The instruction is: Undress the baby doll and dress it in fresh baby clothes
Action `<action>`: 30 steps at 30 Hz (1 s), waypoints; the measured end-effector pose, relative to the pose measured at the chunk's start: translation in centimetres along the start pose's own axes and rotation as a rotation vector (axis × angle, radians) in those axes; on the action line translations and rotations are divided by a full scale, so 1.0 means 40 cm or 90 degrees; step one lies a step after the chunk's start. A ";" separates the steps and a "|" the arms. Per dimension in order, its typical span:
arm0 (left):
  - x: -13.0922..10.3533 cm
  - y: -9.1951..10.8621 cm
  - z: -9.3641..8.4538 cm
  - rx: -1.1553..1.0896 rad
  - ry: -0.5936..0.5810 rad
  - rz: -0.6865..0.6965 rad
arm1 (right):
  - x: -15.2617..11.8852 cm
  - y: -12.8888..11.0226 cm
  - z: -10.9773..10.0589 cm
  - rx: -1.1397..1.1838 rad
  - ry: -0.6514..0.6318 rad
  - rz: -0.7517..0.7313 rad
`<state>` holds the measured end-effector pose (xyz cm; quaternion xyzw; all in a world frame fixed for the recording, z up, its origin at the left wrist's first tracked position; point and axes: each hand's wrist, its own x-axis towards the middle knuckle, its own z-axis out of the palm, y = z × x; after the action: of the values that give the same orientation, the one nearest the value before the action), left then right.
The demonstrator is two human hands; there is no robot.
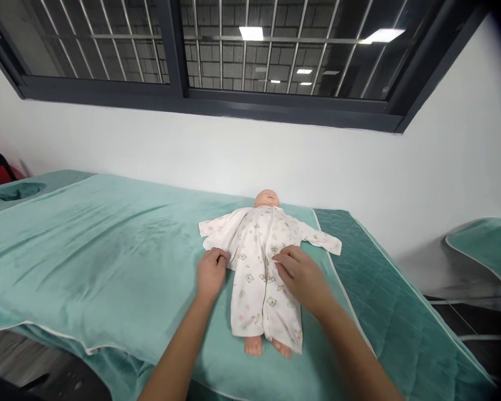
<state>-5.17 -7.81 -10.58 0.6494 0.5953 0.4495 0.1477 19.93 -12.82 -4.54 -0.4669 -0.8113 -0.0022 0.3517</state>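
A baby doll (266,197) lies on its back on a green-covered bed, head toward the wall and bare feet toward me. It wears a white patterned garment (250,278) with the sleeves spread out to both sides. My left hand (212,273) is at the garment's left edge near the waist, thumb and fingers pinched together on the cloth. Over the front of the garment, right of its middle line, my right hand (303,275) pinches a bit of the cloth edge between thumb and forefinger.
The bed's green cover (108,267) has folds on the left and a face hole at the far left. Behind it stand a white wall (171,145) and a dark-framed barred window (275,106). Another green-covered surface (484,245) is at the right.
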 end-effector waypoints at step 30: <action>0.087 0.282 -0.006 -0.080 -0.312 0.275 | 0.297 0.213 0.093 0.259 0.112 0.313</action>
<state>1.49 -7.52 -0.81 0.8391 0.3614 0.3367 0.2278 20.53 2.23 -3.31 -0.5666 -0.6250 0.2047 0.4964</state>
